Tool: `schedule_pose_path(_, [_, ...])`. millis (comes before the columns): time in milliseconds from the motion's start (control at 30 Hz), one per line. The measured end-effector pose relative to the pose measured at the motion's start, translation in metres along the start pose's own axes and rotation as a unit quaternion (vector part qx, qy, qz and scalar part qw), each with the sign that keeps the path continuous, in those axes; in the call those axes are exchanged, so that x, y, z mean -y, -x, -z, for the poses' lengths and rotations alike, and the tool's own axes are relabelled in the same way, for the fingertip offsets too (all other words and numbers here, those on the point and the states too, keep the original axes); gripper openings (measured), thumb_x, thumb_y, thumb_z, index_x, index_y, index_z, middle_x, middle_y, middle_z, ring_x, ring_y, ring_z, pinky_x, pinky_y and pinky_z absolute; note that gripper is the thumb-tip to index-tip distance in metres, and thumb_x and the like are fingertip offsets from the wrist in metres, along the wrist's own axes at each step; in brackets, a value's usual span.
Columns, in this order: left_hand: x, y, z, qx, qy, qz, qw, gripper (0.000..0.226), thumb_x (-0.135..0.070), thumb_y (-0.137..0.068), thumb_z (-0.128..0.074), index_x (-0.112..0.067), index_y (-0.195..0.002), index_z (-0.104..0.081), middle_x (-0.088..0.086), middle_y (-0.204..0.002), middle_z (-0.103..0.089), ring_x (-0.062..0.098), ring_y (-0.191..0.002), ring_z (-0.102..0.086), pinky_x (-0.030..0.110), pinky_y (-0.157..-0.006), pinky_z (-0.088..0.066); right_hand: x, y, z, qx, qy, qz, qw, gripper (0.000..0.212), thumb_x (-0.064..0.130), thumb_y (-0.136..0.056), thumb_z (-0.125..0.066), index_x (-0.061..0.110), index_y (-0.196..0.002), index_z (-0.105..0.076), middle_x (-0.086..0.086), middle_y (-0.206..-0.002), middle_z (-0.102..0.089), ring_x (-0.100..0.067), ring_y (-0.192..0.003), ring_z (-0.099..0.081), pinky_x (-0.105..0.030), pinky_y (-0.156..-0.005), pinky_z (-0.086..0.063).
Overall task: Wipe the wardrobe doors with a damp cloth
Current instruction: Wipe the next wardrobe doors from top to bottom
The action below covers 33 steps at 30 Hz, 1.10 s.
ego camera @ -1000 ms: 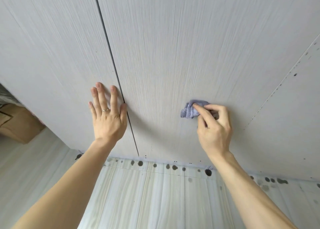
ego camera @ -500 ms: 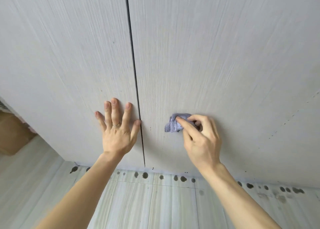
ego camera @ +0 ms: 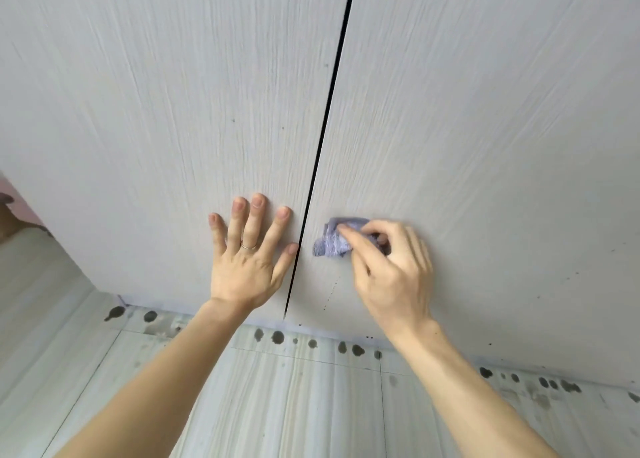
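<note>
- My right hand (ego camera: 391, 277) pinches the cloth (ego camera: 332, 241) against the right door (ego camera: 485, 128).
- My left hand (ego camera: 247, 256) lies flat, fingers spread, on the left door (ego camera: 156, 111).
- The door gap (ego camera: 325, 128) runs toward 12 o'clock; bare panel lies at 3 o'clock.

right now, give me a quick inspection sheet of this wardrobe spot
surface: pale wood-grain right door, small dark specks low down, beside left door; dark gap between them
job's things: crumpled purple cloth pressed to the right door near the gap
clutter: nothing seen
grippers: left hand flat on the left door, fingers spread, ring on; right hand pinching the cloth
cables: nothing seen
surroundings: striped floor with dark spots along the wardrobe base
</note>
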State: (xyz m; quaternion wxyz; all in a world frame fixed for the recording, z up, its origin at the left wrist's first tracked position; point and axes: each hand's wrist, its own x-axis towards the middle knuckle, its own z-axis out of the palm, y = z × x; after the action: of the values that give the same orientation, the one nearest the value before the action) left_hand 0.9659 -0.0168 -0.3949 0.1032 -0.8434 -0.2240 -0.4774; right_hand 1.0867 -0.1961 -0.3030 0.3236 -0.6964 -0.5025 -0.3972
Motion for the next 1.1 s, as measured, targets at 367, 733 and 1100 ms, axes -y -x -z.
schedule_pose_path(367, [0.007,0.006,0.022,0.046,-0.005,-0.016,0.999,0.076,-0.045,-0.099,-0.050,-0.027,-0.162,-0.010,0.002,-0.169,0.010,0.024,-0.156,0.007,0.059,-0.123,-0.007,0.009,0.048,-0.027,0.131,0.053,0.077,0.987,0.041,0.008,-0.073,-0.078,0.035,-0.103,-0.076,0.008,-0.094,-0.064,-0.022,-0.079,-0.053,-0.035,-0.068,-0.032])
schedule_pose_path(733, [0.018,0.005,0.041,0.080,-0.021,-0.047,0.996,0.085,-0.026,-0.091,-0.062,-0.026,-0.162,-0.016,0.003,-0.170,0.006,0.025,-0.156,0.000,0.065,-0.121,-0.008,0.016,0.022,-0.014,-0.008,-0.012,-0.086,0.996,0.036,0.002,-0.083,-0.063,0.027,-0.105,-0.077,0.000,-0.103,-0.065,-0.024,-0.084,-0.058,-0.039,-0.072,-0.044])
schedule_pose_path(1100, [0.001,-0.005,0.042,0.087,-0.021,-0.080,0.993,0.074,-0.032,-0.094,-0.059,-0.031,-0.160,-0.024,0.010,-0.169,-0.002,0.025,-0.156,0.000,0.060,-0.122,0.001,0.004,0.065,-0.012,0.055,0.013,-0.148,0.987,0.039,0.000,-0.077,-0.068,0.029,-0.102,-0.076,0.003,-0.103,-0.063,-0.023,-0.085,-0.058,-0.037,-0.069,-0.041])
